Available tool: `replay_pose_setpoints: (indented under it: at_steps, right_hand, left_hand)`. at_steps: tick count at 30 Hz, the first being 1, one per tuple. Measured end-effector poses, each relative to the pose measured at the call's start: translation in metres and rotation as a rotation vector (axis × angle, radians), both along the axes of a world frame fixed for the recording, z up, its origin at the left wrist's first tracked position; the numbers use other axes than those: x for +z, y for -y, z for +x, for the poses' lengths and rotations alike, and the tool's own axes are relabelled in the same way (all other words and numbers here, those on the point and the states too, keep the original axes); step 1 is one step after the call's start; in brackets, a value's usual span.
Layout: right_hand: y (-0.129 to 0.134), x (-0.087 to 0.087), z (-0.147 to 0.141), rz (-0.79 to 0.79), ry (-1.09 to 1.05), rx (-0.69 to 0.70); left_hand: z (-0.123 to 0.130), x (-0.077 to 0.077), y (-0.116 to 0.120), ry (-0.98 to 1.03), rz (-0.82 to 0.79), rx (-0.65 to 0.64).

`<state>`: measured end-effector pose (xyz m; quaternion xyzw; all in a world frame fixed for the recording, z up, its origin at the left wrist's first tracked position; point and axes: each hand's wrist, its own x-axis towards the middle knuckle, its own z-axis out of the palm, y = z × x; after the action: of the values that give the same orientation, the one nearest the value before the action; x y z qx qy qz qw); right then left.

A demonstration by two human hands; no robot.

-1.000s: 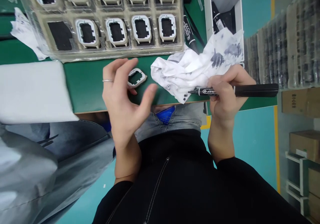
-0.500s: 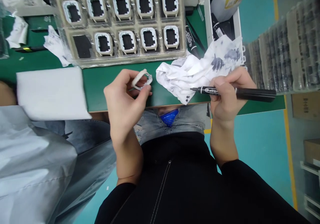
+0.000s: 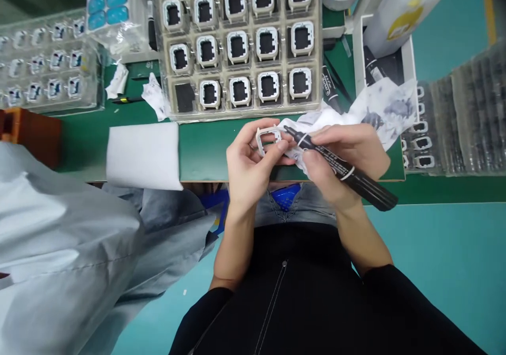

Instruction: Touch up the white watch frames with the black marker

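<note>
My left hand (image 3: 251, 168) pinches a small white square frame (image 3: 261, 140) between thumb and fingers, above the front edge of the green table (image 3: 205, 157). My right hand (image 3: 343, 160) grips a black marker (image 3: 336, 162), uncapped, its tip pointing left beside the frame's right side. Whether the tip touches the frame cannot be made out. Behind my hands, a clear tray (image 3: 245, 113) holds several similar frames in compartments; its front left compartment shows only a black pad. A white cloth (image 3: 379, 109) with dark stains lies partly under my right hand.
A white foam sheet (image 3: 143, 154) lies left of my hands. Another tray (image 3: 47, 94) stands at the far left, near an orange box (image 3: 33, 133). A person in grey clothing (image 3: 59, 239) is close on the left. At right are a white box with a bottle (image 3: 403, 17) and stacked trays (image 3: 466, 117).
My right hand has brought the marker from over the cloth to the frame, with the marker now angled. The frame has been turned in my left hand. The camera view has shifted left.
</note>
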<state>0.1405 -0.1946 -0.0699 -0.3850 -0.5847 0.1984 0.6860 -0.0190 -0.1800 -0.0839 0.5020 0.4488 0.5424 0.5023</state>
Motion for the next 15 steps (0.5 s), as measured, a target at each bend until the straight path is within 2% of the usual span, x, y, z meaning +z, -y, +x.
replay_pose_setpoints:
  at_steps: [4, 7, 15]
  right_hand:
    - [0.001, -0.012, -0.007, -0.073, -0.035, 0.050]
    - [0.003, -0.019, -0.008, -0.044, -0.011, 0.038]
    - [0.001, -0.012, -0.009, -0.013, 0.092, -0.058]
  left_hand:
    - [0.000, -0.001, -0.001, -0.035, 0.011, 0.022]
    - [0.000, -0.001, 0.000, -0.054, 0.023, 0.025]
    - [0.003, 0.002, 0.004, -0.111, 0.058, 0.062]
